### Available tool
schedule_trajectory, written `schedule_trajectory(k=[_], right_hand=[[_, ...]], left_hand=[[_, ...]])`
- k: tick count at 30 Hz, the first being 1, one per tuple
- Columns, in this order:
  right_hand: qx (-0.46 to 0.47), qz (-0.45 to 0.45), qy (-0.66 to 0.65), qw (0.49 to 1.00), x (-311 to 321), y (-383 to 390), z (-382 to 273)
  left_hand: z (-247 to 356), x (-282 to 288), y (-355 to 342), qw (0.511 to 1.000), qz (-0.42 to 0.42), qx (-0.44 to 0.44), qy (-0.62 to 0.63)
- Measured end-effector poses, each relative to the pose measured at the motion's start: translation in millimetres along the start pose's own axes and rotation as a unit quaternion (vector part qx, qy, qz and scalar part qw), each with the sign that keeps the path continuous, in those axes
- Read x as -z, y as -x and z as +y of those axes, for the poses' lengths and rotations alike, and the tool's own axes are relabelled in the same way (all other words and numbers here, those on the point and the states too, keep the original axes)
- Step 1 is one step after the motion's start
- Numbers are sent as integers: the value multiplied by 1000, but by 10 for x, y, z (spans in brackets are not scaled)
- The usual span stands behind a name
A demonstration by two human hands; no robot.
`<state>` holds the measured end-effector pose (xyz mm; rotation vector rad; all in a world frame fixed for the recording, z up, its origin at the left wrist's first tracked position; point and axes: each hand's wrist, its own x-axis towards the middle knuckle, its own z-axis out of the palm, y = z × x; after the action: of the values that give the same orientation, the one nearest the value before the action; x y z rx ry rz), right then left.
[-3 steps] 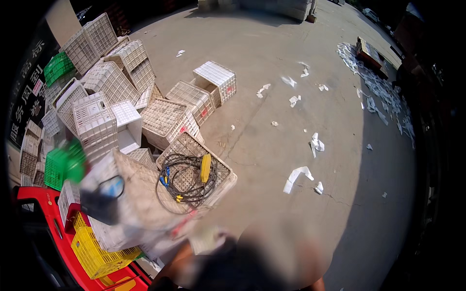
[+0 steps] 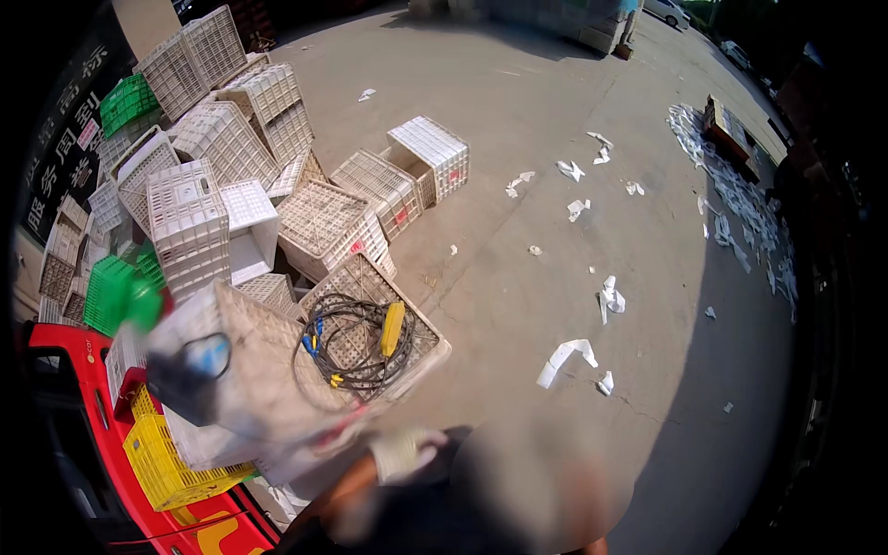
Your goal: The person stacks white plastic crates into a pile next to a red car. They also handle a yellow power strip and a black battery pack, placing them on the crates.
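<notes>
Low in the picture, my left hand (image 2: 401,455) wears a whitish glove. Its fingers are curled in against dark clothing (image 2: 416,509), and what they hold, if anything, is hidden. Beside that hand stands a pale plastic crate stack, with a coil of black cable (image 2: 356,356) lying on the upturned crate (image 2: 427,344) on top. The cable has a yellow block (image 2: 392,328) and blue and yellow plugs. My right forearm (image 2: 587,499) shows only as a smear at the lower right; the fingers there cannot be made out.
White and beige crates (image 2: 190,217) pile up at left, with green ones (image 2: 109,294) among them. A yellow crate (image 2: 180,462) rests by a red vehicle (image 2: 102,407). White scraps (image 2: 566,359) litter the concrete, thickest near a wooden box (image 2: 726,129). A dark blurred object (image 2: 185,379) sits on the near crates.
My gloved left hand now shows more clearly beside the crates. The view has shifted slightly, so the far crates and scraps sit lower and further right.
</notes>
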<state>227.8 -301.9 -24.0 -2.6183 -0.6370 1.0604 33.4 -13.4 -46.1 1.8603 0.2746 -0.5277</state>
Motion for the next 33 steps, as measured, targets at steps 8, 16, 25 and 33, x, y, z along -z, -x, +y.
schedule_trajectory(k=[8,16,25,33], right_hand=[[178,-95,110,973,1441,-2008,-407],[139,-92,216,962,2903,-4488,-273],[102,-39,-14,994,3551,-7087,152],[110,-52,-95,988,3735,-10531,-370]], left_hand=[[-330,399,-1833,994,91,-2,-55],[106,1560,-3450,964,255,74,9],[627,3015,-4344,934,277,221,-46],[172,4299,-6899,872,322,368,30]])
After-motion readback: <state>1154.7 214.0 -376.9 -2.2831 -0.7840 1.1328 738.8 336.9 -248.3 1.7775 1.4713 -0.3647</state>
